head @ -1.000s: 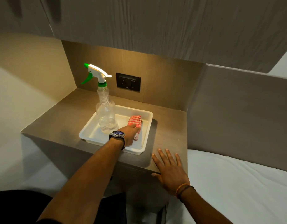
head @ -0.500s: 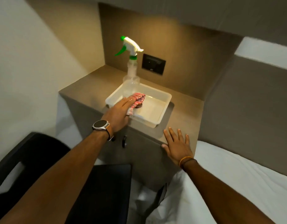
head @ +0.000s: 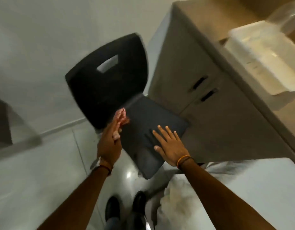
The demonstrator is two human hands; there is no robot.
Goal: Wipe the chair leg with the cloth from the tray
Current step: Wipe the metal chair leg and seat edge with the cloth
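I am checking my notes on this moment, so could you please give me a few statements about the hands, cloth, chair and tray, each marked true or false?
1. The left hand holds the red checked cloth. True.
2. The right hand rests flat on the chair seat with fingers spread. True.
3. The cloth lies in the tray. False: it is in the left hand, beside the chair's backrest.
4. The cloth is on a chair leg. False: no leg is visible, and the cloth is at seat level.
5. The tray sits on the floor. False: it sits on top of the cabinet.
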